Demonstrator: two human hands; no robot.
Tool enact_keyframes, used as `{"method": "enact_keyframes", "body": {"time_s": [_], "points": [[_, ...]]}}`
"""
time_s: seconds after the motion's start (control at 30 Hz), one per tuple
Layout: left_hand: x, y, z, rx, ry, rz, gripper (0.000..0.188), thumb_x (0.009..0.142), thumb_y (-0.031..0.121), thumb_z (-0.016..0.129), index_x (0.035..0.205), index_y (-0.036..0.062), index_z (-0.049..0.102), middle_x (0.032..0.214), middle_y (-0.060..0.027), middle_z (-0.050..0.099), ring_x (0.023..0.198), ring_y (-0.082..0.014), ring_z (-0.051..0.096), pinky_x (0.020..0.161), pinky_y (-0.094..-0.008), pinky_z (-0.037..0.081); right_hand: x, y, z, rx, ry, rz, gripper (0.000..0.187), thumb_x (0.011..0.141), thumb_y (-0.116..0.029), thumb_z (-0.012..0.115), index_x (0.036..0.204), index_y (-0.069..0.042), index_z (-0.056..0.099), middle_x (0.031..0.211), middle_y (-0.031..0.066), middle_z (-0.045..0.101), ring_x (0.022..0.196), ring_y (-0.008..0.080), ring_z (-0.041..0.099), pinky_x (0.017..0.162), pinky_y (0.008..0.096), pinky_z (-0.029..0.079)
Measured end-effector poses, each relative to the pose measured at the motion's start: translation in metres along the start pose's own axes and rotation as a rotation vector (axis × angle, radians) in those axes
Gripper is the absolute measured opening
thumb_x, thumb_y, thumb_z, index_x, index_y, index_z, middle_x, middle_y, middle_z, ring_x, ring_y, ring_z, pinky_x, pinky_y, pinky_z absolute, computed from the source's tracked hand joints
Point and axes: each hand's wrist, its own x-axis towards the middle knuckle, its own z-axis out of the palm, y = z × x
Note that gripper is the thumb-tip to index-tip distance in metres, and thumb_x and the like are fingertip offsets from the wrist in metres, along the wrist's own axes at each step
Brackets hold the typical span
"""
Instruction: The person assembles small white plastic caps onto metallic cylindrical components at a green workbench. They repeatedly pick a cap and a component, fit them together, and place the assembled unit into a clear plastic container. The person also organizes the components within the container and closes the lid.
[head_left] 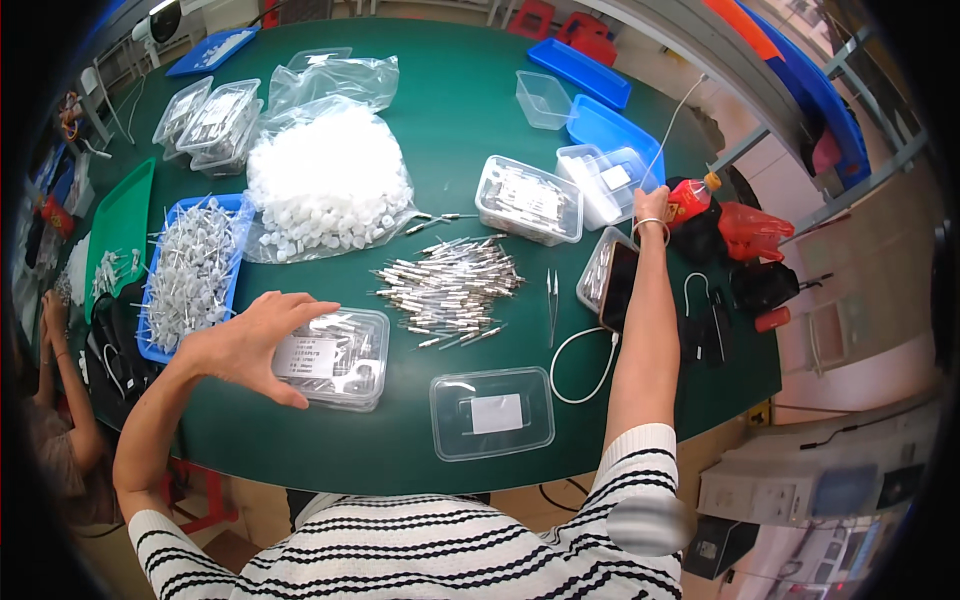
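Note:
My left hand (pixel 245 345) spans the left end of a lidded clear box (pixel 360 350) with a white label, its thumb and fingers spread apart at the near and far edges. Stretched far to the right, my right hand (pixel 651 204) has its fingers drawn together beside clear plastic lids (pixel 600 190) and a blue tray (pixel 615 135); what they pinch is hidden. Between the hands lies a loose heap of thin metal-and-glass parts (pixel 450 290). A pair of tweezers (pixel 553 310) is right of it. Nearer me rests a clear lid (pixel 492 412) with a label.
Behind the heap stand a filled clear box (pixel 530 200) and a large bag of white caps (pixel 325 180). A blue tray of white-tipped parts (pixel 190 275) sits left. A phone (pixel 619 285) leans on another box, its white cable (pixel 560 375) looping nearby. Another person's arms (pixel 75 390) show far left.

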Motion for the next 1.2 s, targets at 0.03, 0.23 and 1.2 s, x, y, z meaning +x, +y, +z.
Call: {"method": "enact_keyframes", "body": {"time_s": [0.03,0.23,1.2], "points": [[0.004,-0.004,-0.001,-0.020,0.014,0.029,0.111,0.059,0.046,0.085,0.148,0.0049,0.030,0.146,-0.0205,0.034,0.137,-0.0371,0.029,0.113,-0.0451,0.026,0.000,0.002,0.004,-0.003,0.015,0.022,0.047,0.073,-0.019,0.068,0.108,0.010,0.055,0.104,0.0309,0.063,0.101,0.0412,0.063,0.088,0.0434,0.048],[0.000,-0.024,-0.015,-0.390,0.107,0.097,0.114,0.059,0.050,0.083,0.148,0.0027,0.029,0.145,-0.0177,0.038,0.136,-0.0286,0.034,0.112,-0.0417,0.026,-0.015,-0.034,0.004,0.169,0.178,0.084,0.046,0.080,-0.008,0.058,0.123,0.008,0.050,0.110,0.0305,0.062,0.103,0.0454,0.061,0.091,0.0477,0.046],[0.495,0.121,-0.094,0.528,0.293,0.374,0.122,0.050,0.051,0.088,0.152,0.0253,0.024,0.155,-0.0213,0.022,0.147,-0.0366,0.010,0.112,-0.0661,0.010,-0.075,-0.052,-0.212,0.549,0.270,-0.595,0.008,0.089,-0.004,0.063,0.095,-0.001,0.060,0.088,0.0046,0.061,0.072,0.0125,0.054,0.065,0.0264,0.045]]}}
